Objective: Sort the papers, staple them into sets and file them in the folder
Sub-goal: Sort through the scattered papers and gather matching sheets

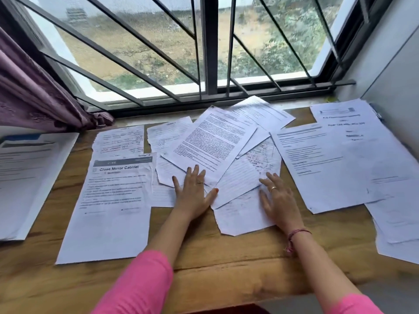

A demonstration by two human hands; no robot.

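Note:
A loose heap of white printed and handwritten papers [217, 141] lies overlapped in the middle of the wooden table [226, 257]. My left hand [193, 191] rests flat on the heap's near left edge, fingers spread. My right hand [277, 198] lies flat on a sheet at the heap's near right side. A sheet headed "Close Mirror Cabinet" [113, 207] lies separately to the left. Large printed sheets [335, 168] lie to the right. No stapler or folder can be made out.
A stack of papers [29, 177] sits at the far left edge. More sheets [399, 230] overlap at the right edge by the wall. A barred window [204, 53] runs along the back, with a purple curtain [34, 96] at the left.

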